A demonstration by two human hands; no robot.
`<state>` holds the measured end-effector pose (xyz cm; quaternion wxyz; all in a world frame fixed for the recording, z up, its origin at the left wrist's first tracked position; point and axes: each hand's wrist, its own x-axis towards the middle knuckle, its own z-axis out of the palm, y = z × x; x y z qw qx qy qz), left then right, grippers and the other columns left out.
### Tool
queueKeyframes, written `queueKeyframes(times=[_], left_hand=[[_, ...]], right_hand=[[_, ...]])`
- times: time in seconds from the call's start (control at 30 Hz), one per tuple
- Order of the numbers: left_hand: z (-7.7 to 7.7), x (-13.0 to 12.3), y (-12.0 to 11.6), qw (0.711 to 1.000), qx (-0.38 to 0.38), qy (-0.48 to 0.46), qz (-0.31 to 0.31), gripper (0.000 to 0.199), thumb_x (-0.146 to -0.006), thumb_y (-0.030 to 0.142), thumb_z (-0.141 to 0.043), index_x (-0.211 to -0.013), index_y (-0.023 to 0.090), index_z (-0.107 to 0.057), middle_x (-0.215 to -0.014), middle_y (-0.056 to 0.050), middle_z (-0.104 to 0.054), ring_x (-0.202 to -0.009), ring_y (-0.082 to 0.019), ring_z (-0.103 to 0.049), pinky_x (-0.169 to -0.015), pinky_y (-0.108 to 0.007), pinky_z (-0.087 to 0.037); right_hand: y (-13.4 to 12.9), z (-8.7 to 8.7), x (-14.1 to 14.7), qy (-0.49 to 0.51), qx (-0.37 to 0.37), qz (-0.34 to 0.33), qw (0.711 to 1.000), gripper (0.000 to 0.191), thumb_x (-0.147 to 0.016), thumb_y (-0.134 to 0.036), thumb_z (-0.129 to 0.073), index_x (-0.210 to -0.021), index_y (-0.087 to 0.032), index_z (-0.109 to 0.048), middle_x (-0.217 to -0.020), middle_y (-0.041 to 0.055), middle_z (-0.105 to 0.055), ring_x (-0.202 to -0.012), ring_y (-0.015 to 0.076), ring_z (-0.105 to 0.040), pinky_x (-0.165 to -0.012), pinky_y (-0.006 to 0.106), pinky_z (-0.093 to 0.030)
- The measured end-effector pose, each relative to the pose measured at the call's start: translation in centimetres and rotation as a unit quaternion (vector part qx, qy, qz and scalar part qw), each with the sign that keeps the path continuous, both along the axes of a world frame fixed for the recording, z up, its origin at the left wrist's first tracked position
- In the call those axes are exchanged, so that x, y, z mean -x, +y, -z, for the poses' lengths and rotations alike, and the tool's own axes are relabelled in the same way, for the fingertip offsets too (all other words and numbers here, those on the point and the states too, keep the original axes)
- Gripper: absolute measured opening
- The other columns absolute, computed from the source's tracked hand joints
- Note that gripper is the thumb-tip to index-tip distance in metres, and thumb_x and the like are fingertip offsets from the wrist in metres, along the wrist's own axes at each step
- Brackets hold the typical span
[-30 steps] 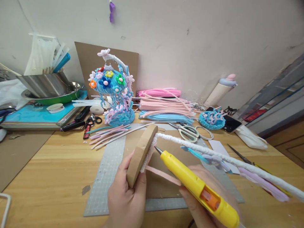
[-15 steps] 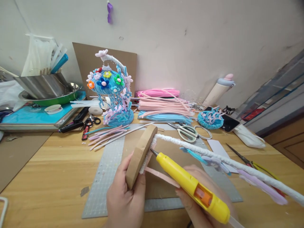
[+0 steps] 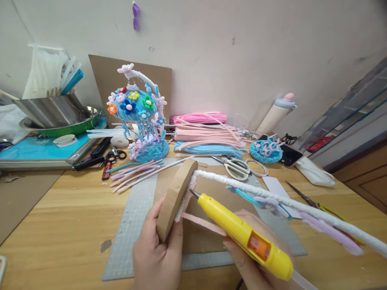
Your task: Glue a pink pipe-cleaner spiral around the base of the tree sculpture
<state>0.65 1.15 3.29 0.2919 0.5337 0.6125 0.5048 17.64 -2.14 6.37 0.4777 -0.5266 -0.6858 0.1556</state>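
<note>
My left hand (image 3: 160, 245) grips a thick cardboard disc (image 3: 175, 201), tilted on edge, with white and pink fuzzy stems along its right face. From the disc's top a long white wrapped stem (image 3: 260, 187) runs to the right edge, bearing a blue and purple flower (image 3: 272, 205) and a lilac petal shape (image 3: 331, 233). My right hand (image 3: 254, 241) is closed around a yellow glue gun (image 3: 242, 233), whose dark nozzle points at the disc's fuzzy face. A pink strip (image 3: 204, 224) stretches from the disc to my right fingers.
Behind stand a flowered blue lamp-like craft (image 3: 137, 104), bundles of pink stems (image 3: 208, 135) and a blue woven piece (image 3: 266, 150). Scissors (image 3: 237, 168) and yellow-handled pliers (image 3: 311, 201) lie right of centre. A grey cutting mat (image 3: 121, 245) is under the hands; metal bowls (image 3: 54, 114) stand at left.
The whole view has shifted slightly. Both hands keep their hold, and the nozzle remains close to the disc's fuzzy face.
</note>
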Motion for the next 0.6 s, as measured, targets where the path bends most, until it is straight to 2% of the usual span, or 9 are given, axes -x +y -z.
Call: queueKeyframes(times=[0.17, 0.3, 0.43, 0.6], left_hand=[[-0.01, -0.08, -0.03, 1.0, 0.008, -0.022, -0.008, 0.04, -0.079, 0.042, -0.062, -0.116, 0.026, -0.059, -0.108, -0.005, -0.07, -0.102, -0.028, -0.064, -0.087, -0.038, -0.047], [0.11, -0.14, -0.05, 0.999, 0.012, -0.045, -0.014, 0.042, -0.079, 0.043, -0.063, -0.117, 0.025, -0.059, -0.106, -0.006, -0.07, -0.105, -0.028, -0.063, -0.095, -0.04, -0.044], [0.11, -0.21, 0.06, 0.998, 0.015, -0.053, -0.019, 0.043, -0.077, 0.043, -0.065, -0.116, 0.027, -0.06, -0.109, -0.005, -0.069, -0.108, -0.028, -0.061, -0.097, -0.04, -0.042], [0.24, -0.33, 0.03, 0.995, 0.024, -0.092, -0.028, 0.046, -0.075, 0.045, -0.067, -0.116, 0.025, -0.06, -0.113, -0.007, -0.068, -0.109, -0.028, -0.061, -0.095, -0.038, -0.045]], right_hand=[[0.14, 0.11, -0.1, -0.018, 0.003, 0.013, 1.0, 0.009, -0.09, -0.025, -0.051, -0.081, -0.025, -0.049, -0.076, -0.0003, -0.056, -0.068, 0.0169, -0.058, -0.059, 0.026, -0.047], [0.11, 0.11, -0.17, -0.033, 0.032, 0.053, 0.998, 0.012, -0.092, -0.03, -0.05, -0.081, -0.025, -0.05, -0.069, -0.0008, -0.055, -0.062, 0.0174, -0.057, -0.056, 0.027, -0.047], [0.08, 0.05, -0.42, -0.048, 0.025, 0.086, 0.995, 0.011, -0.091, -0.032, -0.052, -0.082, -0.026, -0.052, -0.069, -0.0007, -0.057, -0.065, 0.0188, -0.059, -0.058, 0.028, -0.048], [0.31, 0.16, -0.38, -0.017, -0.019, -0.007, 1.0, 0.002, -0.088, -0.023, -0.053, -0.089, -0.025, -0.052, -0.08, 0.0019, -0.059, -0.074, 0.0196, -0.06, -0.064, 0.029, -0.049]])
